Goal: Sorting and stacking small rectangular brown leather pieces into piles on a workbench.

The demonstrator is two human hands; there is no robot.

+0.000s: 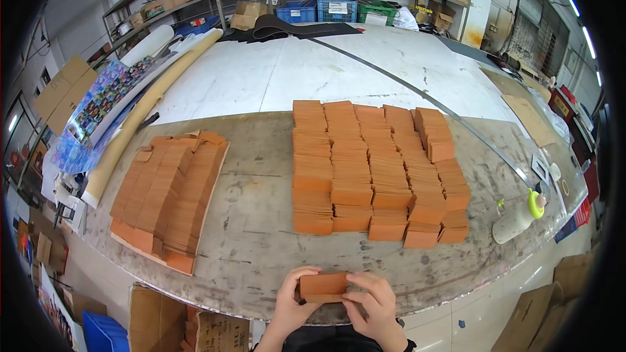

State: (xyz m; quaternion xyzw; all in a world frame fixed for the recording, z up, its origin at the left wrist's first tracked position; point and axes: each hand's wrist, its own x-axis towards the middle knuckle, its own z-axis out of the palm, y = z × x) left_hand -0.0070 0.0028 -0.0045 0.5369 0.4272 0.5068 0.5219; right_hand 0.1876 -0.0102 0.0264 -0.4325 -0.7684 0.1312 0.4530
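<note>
Near the table's front edge, my left hand (292,303) grips the left end of an orange-brown folded piece (324,284). At its right end, my right hand (375,303) pinches it between thumb and fingers. The piece is small and rectangular, bent so that a flap stands up behind a narrow lower strip; whether it is leather or card I cannot tell. Beyond my hands, slightly right, stand several rows of stacked orange-brown pieces (372,169), packed close together. More such pieces (166,189) lie in long overlapping rows on a board at the left.
A white bottle with a green-yellow cap (520,216) stands at the right. A long metal straightedge (417,91) crosses the table (254,221). Rolls of material (153,114) lie along the left edge, black sheeting (280,29) at the back. An open cardboard box (156,319) sits below the front edge.
</note>
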